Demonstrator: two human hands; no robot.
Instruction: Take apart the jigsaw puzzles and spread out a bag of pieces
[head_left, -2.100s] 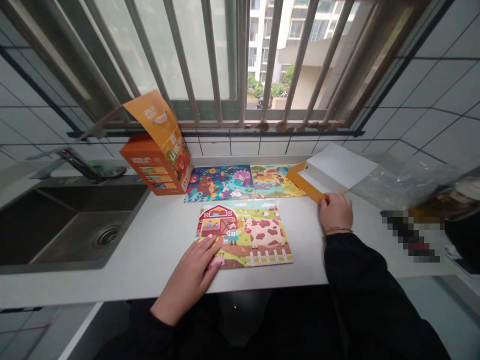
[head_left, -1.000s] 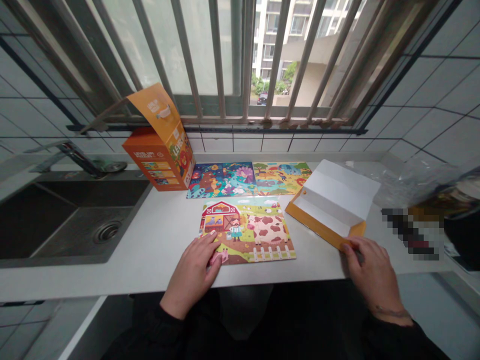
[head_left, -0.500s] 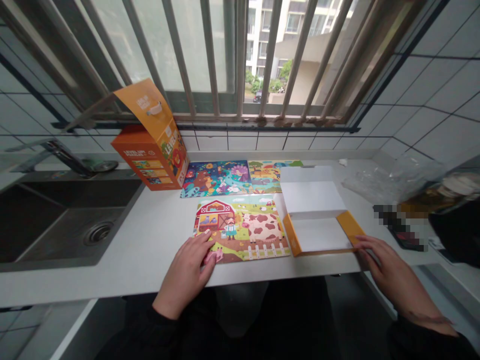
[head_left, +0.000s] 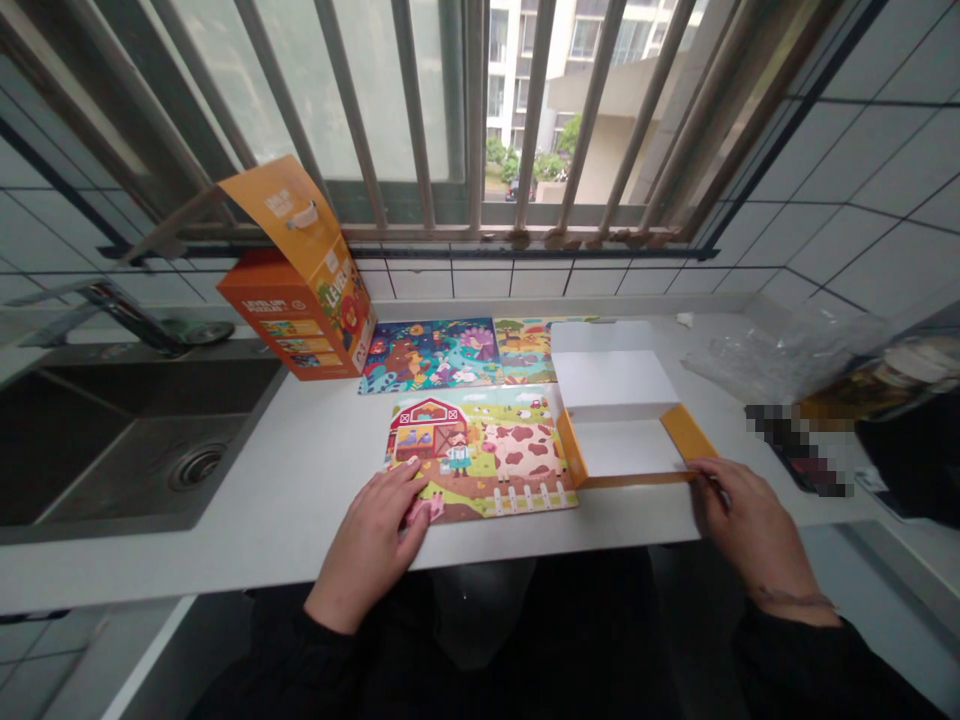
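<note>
A finished farm puzzle (head_left: 480, 455) with a red barn and a spotted cow lies on the white counter (head_left: 315, 500) in front of me. My left hand (head_left: 375, 540) rests flat on its lower left corner, fingers stretched out. Right beside the puzzle stands an open orange box tray (head_left: 626, 440) with a white inside and a raised white flap. My right hand (head_left: 746, 530) touches the tray's near right corner with its fingers curled on the edge. Two more picture puzzles (head_left: 465, 352) lie behind, side by side.
An orange puzzle box (head_left: 304, 290) with its lid flipped up stands at the back left. A steel sink (head_left: 112, 440) and tap fill the left side. Crinkled clear plastic (head_left: 780, 355) and dark items sit at the right. Window bars (head_left: 465, 120) and tiled walls close the back.
My right hand pulled the orange tray from the back right toward me, turned it square and set it next to the farm puzzle. The left hand stayed on the puzzle.
</note>
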